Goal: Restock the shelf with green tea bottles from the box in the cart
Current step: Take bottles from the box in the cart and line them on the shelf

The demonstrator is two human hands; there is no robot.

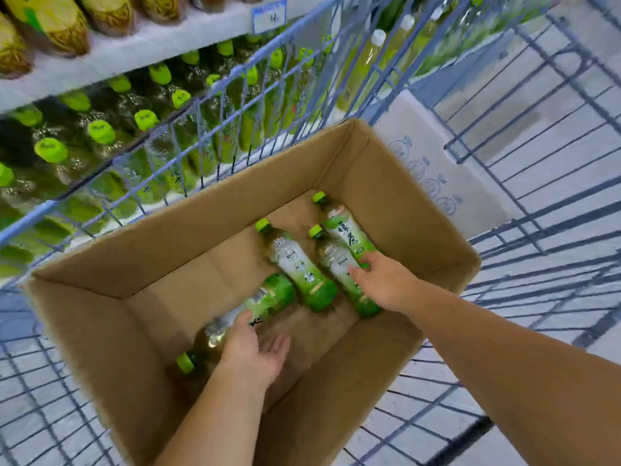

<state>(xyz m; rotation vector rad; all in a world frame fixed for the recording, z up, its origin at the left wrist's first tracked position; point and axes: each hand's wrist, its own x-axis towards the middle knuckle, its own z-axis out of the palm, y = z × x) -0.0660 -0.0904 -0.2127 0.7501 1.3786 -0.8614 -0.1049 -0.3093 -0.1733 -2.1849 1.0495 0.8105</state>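
An open cardboard box (pixel 111 317) sits in a blue wire cart (pixel 537 230). Several green tea bottles with green caps lie on the box floor. My left hand (pixel 252 351) rests on the nearest bottle (pixel 255 307), which lies with its cap toward the lower left; the fingers are spread over it, not wrapped around. My right hand (pixel 383 280) reaches onto the lower ends of two bottles at the right, one (pixel 339 260) beside the other (pixel 346 230). A further bottle (pixel 299 264) lies free between the hands. The shelf (pixel 141 52) at upper left holds rows of green-capped bottles (pixel 100 131).
A white carton (pixel 437 156) with blue print lies in the cart behind the cardboard box. The cart's wire side stands between the box and the shelf. Yellow-labelled bottles (pixel 57 25) sit on the upper shelf, with a price tag (pixel 268 16) on its edge.
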